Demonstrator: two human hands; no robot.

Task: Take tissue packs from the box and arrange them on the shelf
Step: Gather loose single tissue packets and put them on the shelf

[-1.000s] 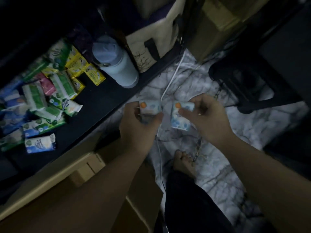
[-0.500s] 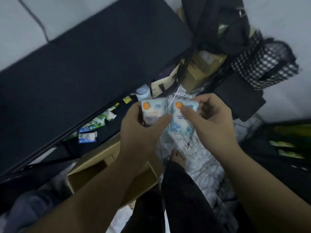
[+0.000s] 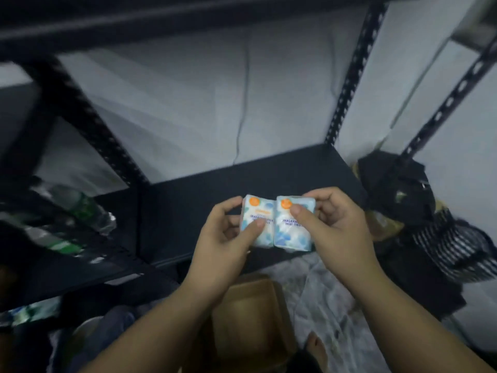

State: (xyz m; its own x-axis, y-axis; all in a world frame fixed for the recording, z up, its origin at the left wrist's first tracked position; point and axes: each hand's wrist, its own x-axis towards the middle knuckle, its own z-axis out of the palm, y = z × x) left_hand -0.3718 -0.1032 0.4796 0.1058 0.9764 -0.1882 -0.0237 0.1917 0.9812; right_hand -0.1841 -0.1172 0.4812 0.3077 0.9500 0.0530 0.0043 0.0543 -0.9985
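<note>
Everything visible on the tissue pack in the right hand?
The right-hand tissue pack is a small soft plastic-wrapped packet, white with blue blotches, an orange circle at its top left and partly readable blue print. It is held upright above the dark shelf board, pinched by the right hand, its left edge against the left-hand pack.

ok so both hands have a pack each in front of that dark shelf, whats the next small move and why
Probably reach forward and set both packs down on the dark shelf board. The left hand grips one tissue pack, the right hand the other, side by side just in front of a bare stretch of it.
</note>
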